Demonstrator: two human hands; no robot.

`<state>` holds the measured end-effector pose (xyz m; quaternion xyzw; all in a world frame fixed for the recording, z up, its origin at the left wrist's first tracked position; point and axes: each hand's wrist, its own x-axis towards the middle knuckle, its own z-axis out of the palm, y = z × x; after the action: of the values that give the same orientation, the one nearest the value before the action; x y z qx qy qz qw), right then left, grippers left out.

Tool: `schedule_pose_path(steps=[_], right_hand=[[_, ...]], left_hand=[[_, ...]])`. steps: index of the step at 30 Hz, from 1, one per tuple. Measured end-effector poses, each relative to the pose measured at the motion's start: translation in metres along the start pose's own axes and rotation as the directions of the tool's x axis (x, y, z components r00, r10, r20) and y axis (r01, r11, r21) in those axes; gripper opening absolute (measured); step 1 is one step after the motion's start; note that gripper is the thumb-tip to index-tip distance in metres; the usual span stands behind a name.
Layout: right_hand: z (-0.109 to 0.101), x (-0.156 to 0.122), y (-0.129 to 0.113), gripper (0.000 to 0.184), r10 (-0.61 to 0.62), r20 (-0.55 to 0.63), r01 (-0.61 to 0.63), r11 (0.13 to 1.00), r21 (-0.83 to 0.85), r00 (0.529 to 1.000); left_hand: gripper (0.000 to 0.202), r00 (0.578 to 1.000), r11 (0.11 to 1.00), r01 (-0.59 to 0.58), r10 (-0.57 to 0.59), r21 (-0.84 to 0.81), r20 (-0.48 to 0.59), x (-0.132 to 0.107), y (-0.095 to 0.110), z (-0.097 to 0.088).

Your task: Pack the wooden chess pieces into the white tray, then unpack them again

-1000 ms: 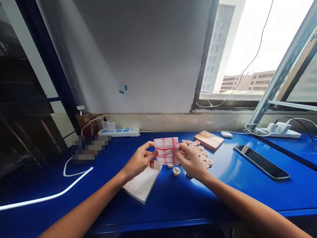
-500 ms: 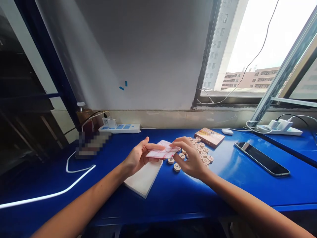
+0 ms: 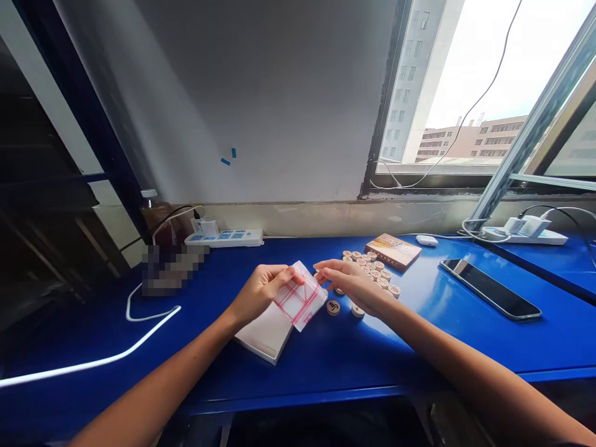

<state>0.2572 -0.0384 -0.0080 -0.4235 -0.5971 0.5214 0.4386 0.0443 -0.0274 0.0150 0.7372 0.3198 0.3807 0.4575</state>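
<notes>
My left hand (image 3: 261, 289) pinches a folded Chinese chess board sheet (image 3: 303, 299) between thumb and fingers. The sheet is white with red grid lines and tilts downward in front of me. My right hand (image 3: 352, 282) is just beyond the sheet's right edge, its fingers stretched out and holding nothing. Below the sheet lies a white box tray (image 3: 266, 340), partly covered by the left hand and the sheet. Several round wooden Chinese chess pieces (image 3: 333, 307) are spread behind and beside my right hand, which hides some of them.
A printed box lid (image 3: 393, 251) sits behind the pieces. To the right lie a phone (image 3: 490, 289) and a white earbud case (image 3: 426, 241). Power strips (image 3: 225, 238) stand along the wall. A bottle (image 3: 157, 218) and a white cable (image 3: 139, 345) are at left on the blue table (image 3: 354, 372).
The sheet has tipped from nearly flat to facing me, showing its red grid. My right hand has come off it and its fingers have straightened.
</notes>
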Motion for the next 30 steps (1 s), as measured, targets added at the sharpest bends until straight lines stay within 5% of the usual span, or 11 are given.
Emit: schedule_pose_path(steps=[8, 11, 14, 16, 19, 21, 24, 27, 30], right_hand=[[0.003, -0.004, 0.002, 0.028, -0.025, 0.312, -0.007, 0.995, 0.101, 0.95], [0.001, 0.001, 0.006, 0.028, -0.05, 0.224, 0.022, 0.991, 0.128, 0.973], [-0.005, 0.005, 0.005, 0.029, -0.146, -0.026, 0.147, 0.987, 0.057, 0.989], [-0.011, 0.005, 0.003, 0.026, -0.297, -0.206, 0.27, 0.951, -0.152, 0.932], [-0.015, 0.003, 0.001, 0.018, -0.616, -0.302, 0.383, 0.73, -0.566, 0.727], [-0.013, 0.001, 0.002, 0.012, -0.774, -0.203, 0.448, 0.535, -0.717, 0.599], [-0.002, -0.002, 0.006, 0.009, -0.873, 0.064, 0.621, 0.291, -0.727, 0.484], [0.008, -0.007, 0.007, 0.014, -0.864, 0.217, 0.691, 0.188, -0.698, 0.454], [0.008, -0.013, 0.003, 0.015, -0.809, 0.214, 0.682, 0.282, -0.675, 0.547]], left_hand=[[0.041, 0.984, 0.989, -0.146, 0.142, 0.023, 0.102, -0.003, 0.005, -0.004], [0.042, 0.991, 0.986, -0.124, 0.117, 0.114, 0.069, -0.001, 0.004, -0.004], [0.038, 0.995, 0.955, -0.089, 0.099, 0.283, -0.02, 0.003, 0.002, -0.003], [0.037, 0.991, 0.916, -0.033, 0.081, 0.399, -0.104, 0.005, 0.0, -0.002], [0.048, 0.986, 0.913, 0.095, -0.031, 0.396, -0.165, 0.007, -0.005, -0.002], [0.06, 0.986, 0.963, 0.159, -0.146, 0.215, -0.076, 0.007, -0.007, -0.002], [0.077, 0.958, 0.951, 0.265, -0.242, -0.158, 0.152, 0.007, -0.008, -0.003], [0.061, 0.948, 0.89, 0.305, -0.25, -0.338, 0.195, 0.007, -0.008, -0.004], [0.033, 0.962, 0.904, 0.271, -0.242, -0.33, 0.128, 0.006, -0.007, -0.005]])
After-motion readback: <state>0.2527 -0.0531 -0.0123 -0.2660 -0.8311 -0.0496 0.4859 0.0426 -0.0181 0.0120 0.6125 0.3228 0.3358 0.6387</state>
